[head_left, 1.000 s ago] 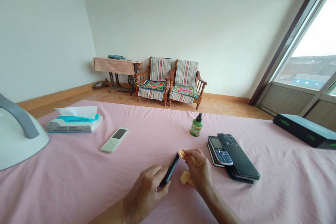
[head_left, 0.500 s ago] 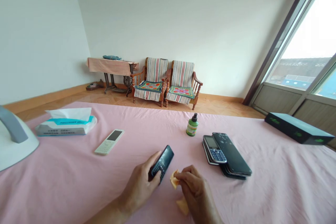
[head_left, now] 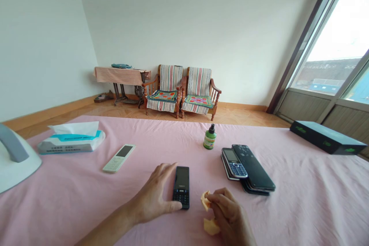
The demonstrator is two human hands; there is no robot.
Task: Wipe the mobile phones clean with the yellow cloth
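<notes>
A dark keypad phone (head_left: pixel 182 178) lies screen up on the pink cloth. My left hand (head_left: pixel 154 192) is at its left side, fingers apart, with the thumb over the bottom of the keypad and a fingertip by the top left corner. In my right hand (head_left: pixel 229 213), closed in a pinch, is a small crumpled yellow-orange cloth (head_left: pixel 205 200). Part of it sticks out in front of the fingertips and another part hangs below them. This hand is just right of the phone, apart from it.
A green spray bottle (head_left: pixel 210 138) stands ahead. Several stacked phones (head_left: pixel 255 169) lie right, a white keypad phone (head_left: pixel 119 158) left. Farther out are a tissue pack (head_left: pixel 72 140), a white appliance with a grey handle (head_left: pixel 17 161) and a black box (head_left: pixel 325 138).
The dark phone, tilted up in my left hand before, now lies flat on the pink cloth, and the left fingers have spread. My right hand with the cloth has moved slightly right.
</notes>
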